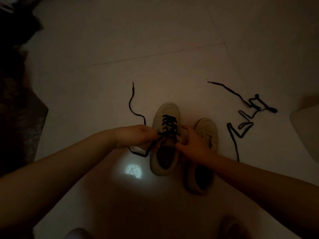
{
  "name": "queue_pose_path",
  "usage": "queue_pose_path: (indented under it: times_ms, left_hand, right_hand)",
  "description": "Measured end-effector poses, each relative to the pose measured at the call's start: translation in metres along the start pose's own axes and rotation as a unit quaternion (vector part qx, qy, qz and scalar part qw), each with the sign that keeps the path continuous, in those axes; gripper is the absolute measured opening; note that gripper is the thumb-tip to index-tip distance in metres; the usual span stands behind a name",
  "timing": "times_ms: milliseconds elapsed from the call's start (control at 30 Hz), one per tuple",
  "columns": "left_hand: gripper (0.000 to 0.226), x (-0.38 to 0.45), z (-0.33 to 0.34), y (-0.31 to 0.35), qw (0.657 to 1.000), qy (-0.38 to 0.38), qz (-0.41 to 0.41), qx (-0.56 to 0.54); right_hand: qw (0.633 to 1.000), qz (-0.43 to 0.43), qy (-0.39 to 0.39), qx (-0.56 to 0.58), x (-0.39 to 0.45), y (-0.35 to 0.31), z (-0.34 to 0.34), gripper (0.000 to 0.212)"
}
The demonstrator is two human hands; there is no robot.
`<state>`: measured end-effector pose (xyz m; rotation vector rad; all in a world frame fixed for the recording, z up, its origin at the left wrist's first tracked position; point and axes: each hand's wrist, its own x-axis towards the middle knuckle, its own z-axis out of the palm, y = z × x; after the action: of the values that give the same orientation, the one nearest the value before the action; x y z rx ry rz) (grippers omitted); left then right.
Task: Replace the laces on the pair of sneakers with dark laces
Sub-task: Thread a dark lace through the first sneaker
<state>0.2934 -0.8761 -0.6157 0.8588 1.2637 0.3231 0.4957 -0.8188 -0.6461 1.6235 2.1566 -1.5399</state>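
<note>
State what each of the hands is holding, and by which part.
The left hand pinches the dark lace beside the eyelets of the left sneaker. The right hand grips that sneaker at its upper side, near the tongue.

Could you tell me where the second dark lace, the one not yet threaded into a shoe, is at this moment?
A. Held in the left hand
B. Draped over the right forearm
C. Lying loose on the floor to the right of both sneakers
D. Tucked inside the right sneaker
C: the loose dark lace lies in kinks on the floor, right of the unlaced right sneaker, touching neither hand.
</note>
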Motion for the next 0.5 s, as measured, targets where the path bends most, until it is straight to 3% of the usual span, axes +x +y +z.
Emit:
queue_pose_path:
  times_ms: [100,233,333,433,500]
  left_hand:
    - [0.034,0.000,-0.005,0.000,0.996,0.050,-0.032,-0.072]
    - [0.037,-0.009,-0.030,-0.005,0.995,-0.012,-0.063,-0.079]
    - [0.042,-0.013,-0.040,-0.009,0.992,-0.020,-0.075,-0.097]
    - [0.038,-0.017,-0.046,-0.013,0.997,0.009,-0.045,-0.058]
    - [0.026,-0.019,-0.050,-0.010,0.983,0.001,0.003,-0.185]
  right_hand:
    - [1.000,0.002,-0.005,0.003,0.001,0.003,0.001,0.066]
    - [0.999,0.012,0.008,0.030,0.001,0.004,0.001,0.063]
    - [0.998,-0.011,0.066,0.010,0.009,0.007,-0.004,0.060]
    - [0.996,0.000,0.084,0.004,0.016,0.006,-0.011,0.060]
    - [0.996,0.000,0.090,0.010,0.013,0.004,-0.011,0.059]
